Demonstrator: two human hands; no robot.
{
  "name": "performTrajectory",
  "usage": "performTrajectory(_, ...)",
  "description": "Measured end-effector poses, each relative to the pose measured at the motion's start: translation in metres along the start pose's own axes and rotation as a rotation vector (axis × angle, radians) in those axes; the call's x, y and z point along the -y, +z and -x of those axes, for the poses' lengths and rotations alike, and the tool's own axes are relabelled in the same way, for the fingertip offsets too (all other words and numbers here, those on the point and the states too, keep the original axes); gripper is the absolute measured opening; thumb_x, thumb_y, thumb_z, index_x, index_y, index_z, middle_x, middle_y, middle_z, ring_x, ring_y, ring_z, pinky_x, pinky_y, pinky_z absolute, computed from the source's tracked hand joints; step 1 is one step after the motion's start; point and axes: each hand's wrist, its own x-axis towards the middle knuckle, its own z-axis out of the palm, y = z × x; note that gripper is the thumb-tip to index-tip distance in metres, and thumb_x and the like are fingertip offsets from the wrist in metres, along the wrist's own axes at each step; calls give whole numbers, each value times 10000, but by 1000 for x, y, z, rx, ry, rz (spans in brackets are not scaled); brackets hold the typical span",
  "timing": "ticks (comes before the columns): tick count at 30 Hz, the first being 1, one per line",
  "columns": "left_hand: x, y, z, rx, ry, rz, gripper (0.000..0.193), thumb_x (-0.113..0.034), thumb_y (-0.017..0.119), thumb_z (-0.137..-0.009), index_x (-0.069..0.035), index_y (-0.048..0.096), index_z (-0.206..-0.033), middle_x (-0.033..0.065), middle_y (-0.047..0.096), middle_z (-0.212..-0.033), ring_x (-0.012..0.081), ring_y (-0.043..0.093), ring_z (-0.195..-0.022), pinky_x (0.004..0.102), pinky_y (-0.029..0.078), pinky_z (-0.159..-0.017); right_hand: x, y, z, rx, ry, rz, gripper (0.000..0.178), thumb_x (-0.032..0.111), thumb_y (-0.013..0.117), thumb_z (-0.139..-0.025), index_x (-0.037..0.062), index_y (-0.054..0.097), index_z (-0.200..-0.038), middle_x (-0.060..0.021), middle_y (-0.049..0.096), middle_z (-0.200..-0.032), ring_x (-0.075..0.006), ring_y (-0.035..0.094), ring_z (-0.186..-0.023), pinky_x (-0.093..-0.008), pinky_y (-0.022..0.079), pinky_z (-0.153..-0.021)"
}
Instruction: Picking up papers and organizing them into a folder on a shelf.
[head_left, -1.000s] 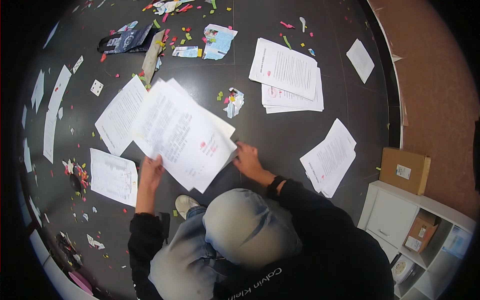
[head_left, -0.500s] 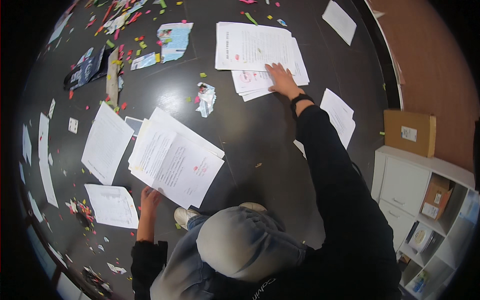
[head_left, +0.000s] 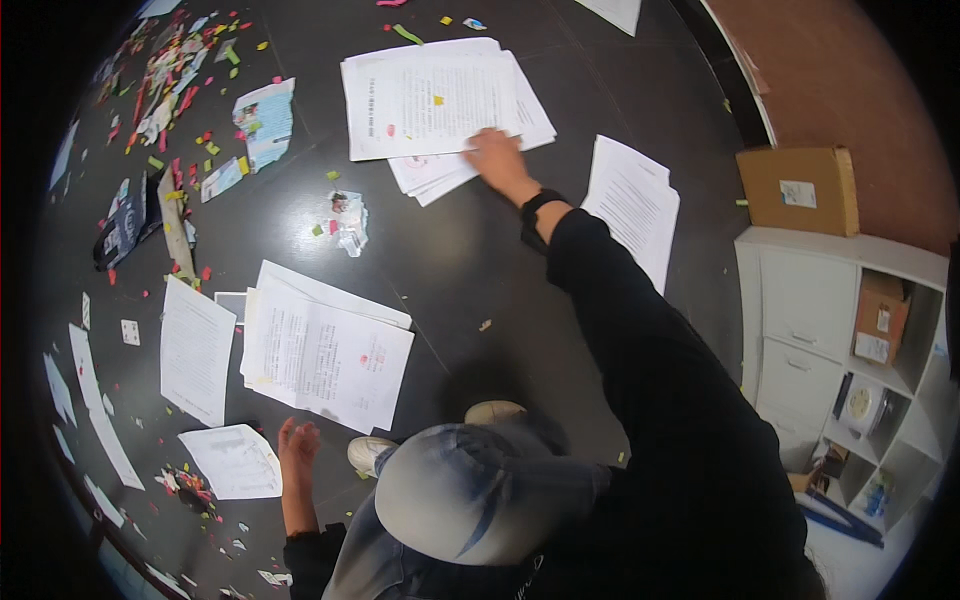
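My right hand (head_left: 498,165), a black band at its wrist, rests with fingers spread on the near edge of the far paper stack (head_left: 430,100). That stack is fanned out, with more printed sheets sticking out beneath its top pages. My left hand (head_left: 297,447) is just off the near edge of another paper stack (head_left: 330,345), fingers loosely bent and holding nothing. Red marks show on the top pages of both stacks. A printed sheet (head_left: 197,350) lies left of the near stack. A curled sheet (head_left: 235,462) is beside my left hand.
More papers (head_left: 630,205) lie right of my right hand. Crumpled scrap (head_left: 350,222), torn blue-white paper (head_left: 267,122) and coloured bits litter the dark floor. A white cabinet (head_left: 810,300) with a cardboard box (head_left: 797,190) on top stands at right. My shoes (head_left: 495,411) are close to the near stack.
My left hand has come away from the near stack's edge. My right hand stays on the far stack. The whole view has shifted, so most floor things appear further left.
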Motion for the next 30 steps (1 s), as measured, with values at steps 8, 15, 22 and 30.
performTrajectory(8, -39, -27, 68, 77, 21, -502, 367, -181, 473, -816, -122, 356, -1159, 91, 562, -928, 185, 567, -788, 292, 447, -670, -67, -28, -44, -183, 941, -289, 699, 440, 669, -625, 69, 420, -1163, -156, 390, -1200, -330, 340, -1124, -421, 262, -950)
performTrajectory(15, -96, -81, 62, -96, 98, -601, 406, -169, 447, -802, -110, 339, -1189, 96, 564, -914, 189, 571, -784, 298, 449, -670, -49, -31, -47, 122, 924, -342, 706, 360, 738, -589, 22, 451, -1139, -159, 438, -1187, -333, 368, -1127, -399, 291, -922)
performTrajectory(22, -136, 90, 15, 247, 244, -764, 358, -188, 512, -798, -84, 429, -1130, 68, 570, -834, 109, 533, -742, 234, 406, -623, -52, 9, 5, -205, 603, -1500, 444, 62, 689, -620, -66, 518, -1010, -142, 582, -938, -261, 575, -823, -350, 460, -736)
performTrajectory(30, -50, 298, -59, 579, -172, -345, 684, -463, 549, -766, 12, 342, -1213, 139, 472, -1135, 236, 423, -1081, 363, 343, -896, 87, 41, 186, 223, 1063, -2339, 309, 51, 576, -741, -21, 499, -1032, -128, 547, -1024, -237, 524, -966, -339, 436, -833)
